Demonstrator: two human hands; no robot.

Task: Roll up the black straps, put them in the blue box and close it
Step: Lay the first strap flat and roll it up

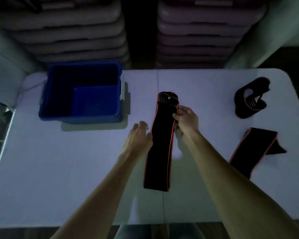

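A long black strap [160,149] with orange edging lies lengthwise in the middle of the white table [59,169], its far end folded over. My right hand [186,119] pinches the strap's right edge near that folded end. My left hand [139,137] rests against the strap's left edge with fingers loosely apart, not clearly gripping. The blue box [81,116] stands open at the far left, nothing visible inside it. A second strap [254,149] lies flat at the right, and a third strap [248,99] sits loosely coiled at the far right.
A white latch [122,87] shows on the box's right side; a pale object [30,85] lies behind the box's left side, unclear what it is. Stacked pale cushions or trays [76,31] rise behind the table. The table's right corner is rounded.
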